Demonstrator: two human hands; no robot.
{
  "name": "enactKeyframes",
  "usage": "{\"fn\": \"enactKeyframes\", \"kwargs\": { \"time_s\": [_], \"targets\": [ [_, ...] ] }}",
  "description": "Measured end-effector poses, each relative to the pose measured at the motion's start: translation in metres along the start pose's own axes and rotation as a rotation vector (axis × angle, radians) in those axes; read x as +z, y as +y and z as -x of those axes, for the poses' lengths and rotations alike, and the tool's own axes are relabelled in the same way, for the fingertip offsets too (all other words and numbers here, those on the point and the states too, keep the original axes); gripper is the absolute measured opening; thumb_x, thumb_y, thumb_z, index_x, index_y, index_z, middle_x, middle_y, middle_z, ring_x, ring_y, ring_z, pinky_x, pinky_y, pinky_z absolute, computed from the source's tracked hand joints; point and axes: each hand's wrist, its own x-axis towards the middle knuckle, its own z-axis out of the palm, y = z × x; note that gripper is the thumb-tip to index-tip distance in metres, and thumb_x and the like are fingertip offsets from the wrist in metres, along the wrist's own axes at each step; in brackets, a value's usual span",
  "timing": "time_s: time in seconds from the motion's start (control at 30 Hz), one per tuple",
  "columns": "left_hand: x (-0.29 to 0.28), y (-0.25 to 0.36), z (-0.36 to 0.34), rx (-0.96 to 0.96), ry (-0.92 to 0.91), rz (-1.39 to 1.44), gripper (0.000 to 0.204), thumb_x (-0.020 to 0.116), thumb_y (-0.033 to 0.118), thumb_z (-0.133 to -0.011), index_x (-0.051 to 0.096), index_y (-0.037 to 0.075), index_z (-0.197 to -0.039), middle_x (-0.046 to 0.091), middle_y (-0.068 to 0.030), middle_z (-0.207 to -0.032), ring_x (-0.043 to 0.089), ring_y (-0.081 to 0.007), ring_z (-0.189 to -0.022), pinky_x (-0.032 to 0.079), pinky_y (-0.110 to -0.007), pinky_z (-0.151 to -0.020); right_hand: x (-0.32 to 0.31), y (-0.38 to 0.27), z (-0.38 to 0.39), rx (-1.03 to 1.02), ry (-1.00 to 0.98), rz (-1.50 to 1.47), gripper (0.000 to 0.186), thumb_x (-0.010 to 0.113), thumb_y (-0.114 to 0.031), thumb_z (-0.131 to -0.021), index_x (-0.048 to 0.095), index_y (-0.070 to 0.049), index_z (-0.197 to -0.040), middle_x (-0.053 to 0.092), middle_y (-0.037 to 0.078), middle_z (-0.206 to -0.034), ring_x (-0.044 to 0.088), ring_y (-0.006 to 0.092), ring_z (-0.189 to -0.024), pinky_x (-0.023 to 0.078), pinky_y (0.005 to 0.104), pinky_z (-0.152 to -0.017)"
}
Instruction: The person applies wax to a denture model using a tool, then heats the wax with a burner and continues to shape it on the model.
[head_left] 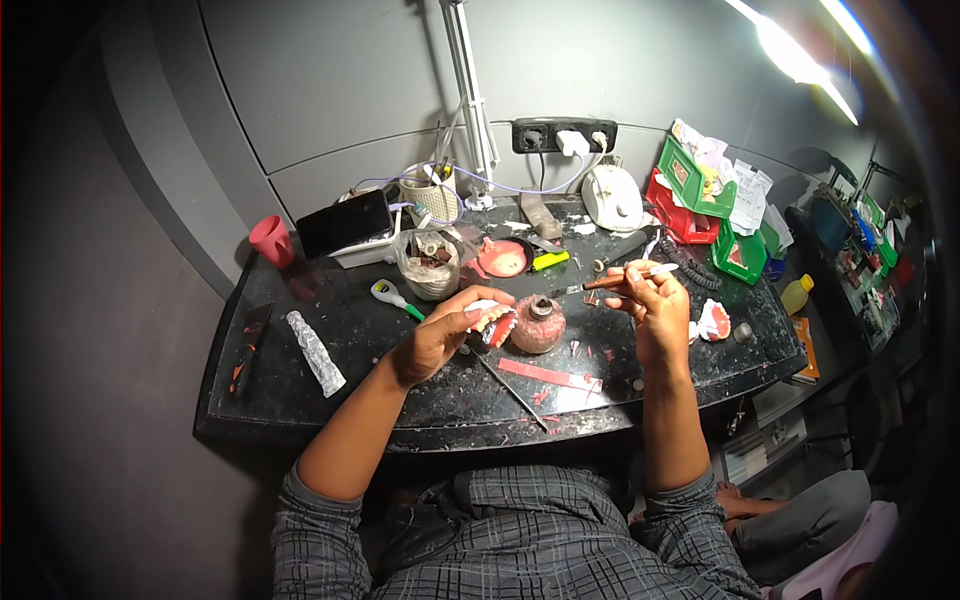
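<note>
My left hand (pixel 430 345) is closed around a dental model (pixel 497 326) with pinkish-red wax and a row of teeth. Between the fingers of my right hand (pixel 657 312) is a wax knife (pixel 604 282) with a brown handle. Its blade points left, close to the metal neck of a round glass spirit lamp (pixel 538 332); I cannot make out a flame. Below the lamp lies a strip of red wax (pixel 550 375). A thin metal instrument (pixel 512 393) rests slantwise on the black table near the model.
Behind my hands stand a clear tub (pixel 428 268) and a pink-filled dish (pixel 503 258). A foil-wrapped roll (pixel 314 354) and red cup (pixel 271 242) are at left. Another model (pixel 712 320) sits right, below green bins (pixel 740 252). A person's leg (pixel 810 525) shows at lower right.
</note>
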Motion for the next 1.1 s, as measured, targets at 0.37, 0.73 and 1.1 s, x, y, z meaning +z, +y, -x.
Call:
{"fn": "enactKeyframes", "kwargs": {
  "time_s": [0.37,0.73,1.1],
  "targets": [
    [0.002,0.004,0.002,0.050,-0.047,-0.130,0.068,0.077,0.014,-0.087,0.041,-0.001,-0.142,0.056,-0.0070,-0.125,0.052,-0.0128,-0.118,0.040,-0.028,-0.100,0.002,0.001,0.001,0.065,-0.013,-0.036,0.014,0.060,-0.008,-0.098,0.060,0.002,-0.108,0.071,0.019,-0.103,0.072,0.0230,-0.086,0.062,0.0314,-0.069],
    [-0.001,-0.003,0.001,-0.013,-0.142,-0.188,0.077,0.084,0.021,-0.081,0.044,-0.002,-0.142,0.049,-0.0071,-0.136,0.051,-0.0154,-0.123,0.042,-0.030,-0.103,0.027,-0.002,0.014,0.043,-0.333,-0.158,0.017,0.060,-0.006,-0.098,0.057,0.003,-0.111,0.069,0.021,-0.106,0.072,0.0273,-0.094,0.062,0.0330,-0.070],
    [0.004,0.004,-0.001,0.035,-0.235,-0.272,0.071,0.085,0.020,-0.080,0.051,0.003,-0.140,0.052,-0.0064,-0.130,0.053,-0.0149,-0.115,0.042,-0.031,-0.102,0.027,0.005,0.014,0.149,-0.453,-0.172,0.015,0.060,-0.007,-0.098,0.059,0.002,-0.110,0.070,0.019,-0.104,0.072,0.0235,-0.090,0.062,0.0312,-0.069]
  ]
}}
